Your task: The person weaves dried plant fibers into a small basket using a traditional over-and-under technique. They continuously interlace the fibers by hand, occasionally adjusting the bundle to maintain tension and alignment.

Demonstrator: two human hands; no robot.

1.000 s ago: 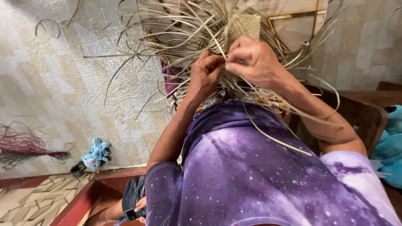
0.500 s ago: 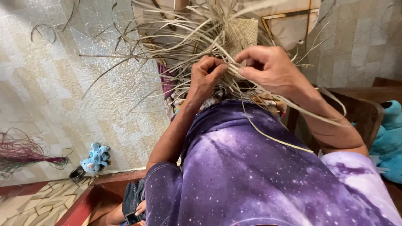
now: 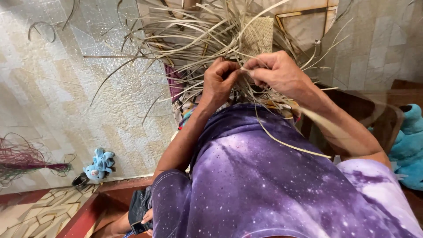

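A half-woven mat piece (image 3: 260, 35) of pale dried leaf strips sits in front of my chest, with many loose strips (image 3: 185, 44) fanning out up and to the left. My left hand (image 3: 218, 81) is closed around a bunch of strips at the weave's near edge. Close beside it, my right hand (image 3: 277, 70) pinches a single strip between thumb and fingers. One long strip (image 3: 286, 143) trails down across my purple shirt. The weave's near edge is hidden behind both hands.
A small blue plush toy (image 3: 100, 163) lies on the pale tiled floor (image 3: 66, 101) at left, near a bundle of reddish fibres (image 3: 26, 161). A dark wooden chair (image 3: 379, 114) and a teal plush (image 3: 407, 145) are at right. Another person's hand with a dark device (image 3: 143, 222) shows at the bottom.
Both hands have come closer together on the strips, and my right hand has lowered slightly while pulling a strip. The view has tilted a little.
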